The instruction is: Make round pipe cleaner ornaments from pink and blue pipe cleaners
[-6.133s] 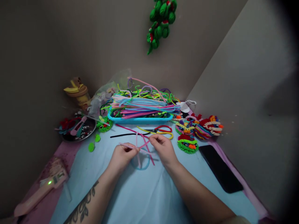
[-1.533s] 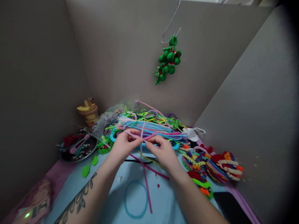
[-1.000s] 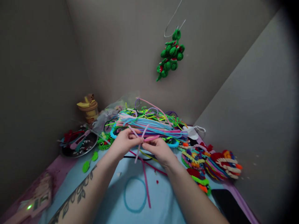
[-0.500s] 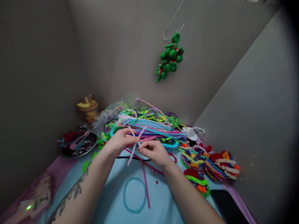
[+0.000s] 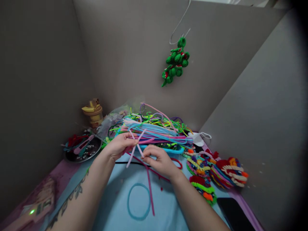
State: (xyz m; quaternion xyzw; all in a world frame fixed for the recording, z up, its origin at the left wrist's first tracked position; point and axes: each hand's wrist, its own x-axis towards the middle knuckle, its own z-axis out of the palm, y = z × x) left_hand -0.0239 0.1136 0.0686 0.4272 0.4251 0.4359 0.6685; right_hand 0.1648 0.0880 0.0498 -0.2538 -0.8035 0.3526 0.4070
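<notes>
My left hand (image 5: 118, 146) and my right hand (image 5: 157, 160) are raised above the light blue table cover (image 5: 168, 208), both pinching a small bundle of pale pink pipe cleaners (image 5: 134, 144) crossed like an X. The left fingers grip the crossing; the right fingertips pinch a lower end. A blue pipe-cleaner ring (image 5: 139, 201) and a long pink pipe cleaner (image 5: 150, 195) lie on the cover below my hands. Behind my hands a blue tray (image 5: 176, 149) is piled with many coloured pipe cleaners (image 5: 156, 130).
Finished colourful pipe-cleaner pieces (image 5: 218, 171) lie at the right, a black phone (image 5: 237, 213) at the lower right. A dark dish of bits (image 5: 81, 149) and a yellow figurine (image 5: 93, 112) stand at the left. A green ornament (image 5: 176, 61) hangs on the wall. Red scissors (image 5: 177, 163) lie past my right hand.
My hands rose from the table with the pale pink bundle. In the last second the bundle has turned and my right hand has dropped slightly towards a lower end.
</notes>
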